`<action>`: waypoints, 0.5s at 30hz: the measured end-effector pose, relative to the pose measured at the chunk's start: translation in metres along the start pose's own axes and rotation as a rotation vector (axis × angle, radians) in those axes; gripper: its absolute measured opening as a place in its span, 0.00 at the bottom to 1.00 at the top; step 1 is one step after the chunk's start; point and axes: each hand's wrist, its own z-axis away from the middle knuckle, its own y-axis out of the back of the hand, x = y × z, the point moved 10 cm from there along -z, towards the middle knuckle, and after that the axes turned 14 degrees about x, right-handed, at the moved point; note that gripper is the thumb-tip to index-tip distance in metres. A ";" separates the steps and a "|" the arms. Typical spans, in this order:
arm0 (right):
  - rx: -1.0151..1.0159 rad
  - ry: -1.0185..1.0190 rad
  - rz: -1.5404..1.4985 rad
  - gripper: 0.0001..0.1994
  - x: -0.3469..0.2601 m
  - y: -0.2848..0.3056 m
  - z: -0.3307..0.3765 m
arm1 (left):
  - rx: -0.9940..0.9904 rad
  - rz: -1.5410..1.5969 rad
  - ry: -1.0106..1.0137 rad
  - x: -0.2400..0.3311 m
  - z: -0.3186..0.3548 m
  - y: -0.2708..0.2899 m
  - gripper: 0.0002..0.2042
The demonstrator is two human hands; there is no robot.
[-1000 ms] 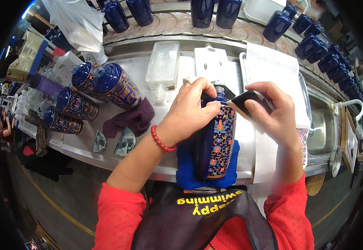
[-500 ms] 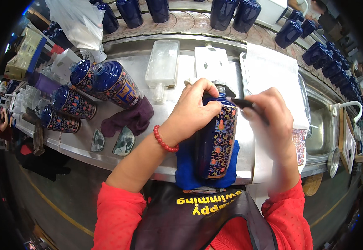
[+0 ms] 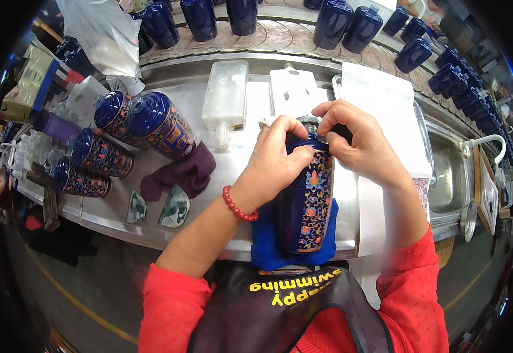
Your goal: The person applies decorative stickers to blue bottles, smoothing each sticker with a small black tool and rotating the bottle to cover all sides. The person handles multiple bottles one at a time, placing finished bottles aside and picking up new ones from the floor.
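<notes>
A dark blue bottle point(image 3: 312, 200) with a colourful floral band lies on a blue cloth point(image 3: 262, 235) at the table's front edge, its neck pointing away from me. My left hand point(image 3: 277, 150) is closed round its shoulder, thumb on the near face. At the neck, my right hand point(image 3: 359, 141) is bent, its thumb and fingertips at the bottle's shoulder. A dark tool point(image 3: 342, 130) shows between those fingers, mostly hidden. Beyond the hands lie a clear glass bottle point(image 3: 226, 97) and a white block-like piece point(image 3: 293, 91).
Several decorated blue bottles point(image 3: 159, 126) stand at the left, near a purple cloth point(image 3: 183, 173) and two green-grey patterned pieces point(image 3: 175, 207). White paper point(image 3: 380, 106) covers the right side, before a metal sink point(image 3: 447, 176). Plain blue bottles point(image 3: 333, 23) stand on a conveyor point(image 3: 280, 35) behind.
My right hand has moved left and in to the bottle's neck, and the dark tool it held in plain sight is now mostly hidden. My left hand keeps its hold on the bottle.
</notes>
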 end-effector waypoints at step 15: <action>-0.177 -0.086 0.194 0.07 0.009 -0.014 -0.003 | 0.026 -0.003 -0.095 0.000 -0.001 0.000 0.12</action>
